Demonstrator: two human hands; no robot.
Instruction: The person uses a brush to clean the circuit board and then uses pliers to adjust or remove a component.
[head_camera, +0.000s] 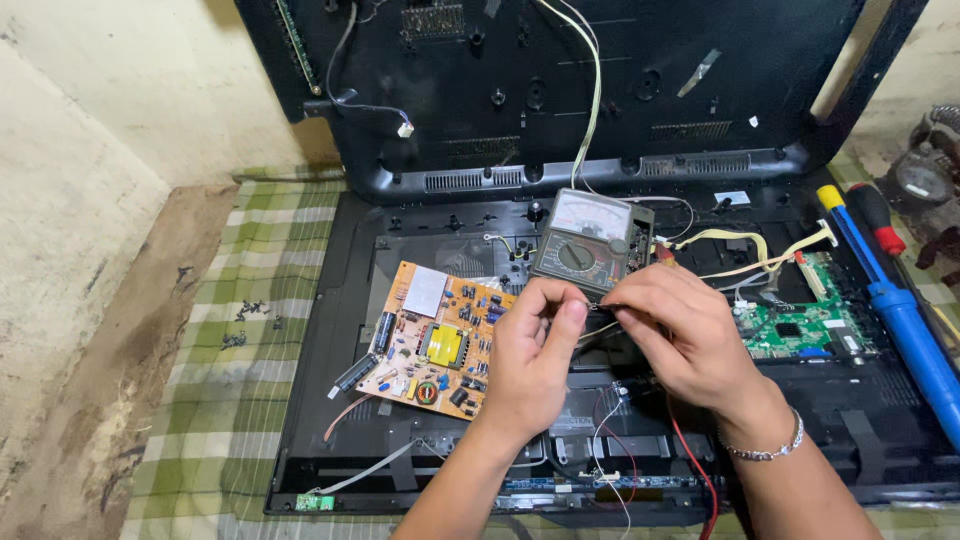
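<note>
Both grips pinched on thin wire: left hand, right hand, below multimeter.

1. The back cover was black plastic, smooth with a soft shine.
2. The checked cloth was woven fabric, green and white, and looked soft and matt.
3. The orange circuit board looked flat and a bit glossy.
4. The green circuit board was shiny too.
5. The blue tool had a smooth, glossy plastic handle.
6. The bracelet on the right wrist was shiny metal.
7. The wall was rough, dull plaster.
</note>
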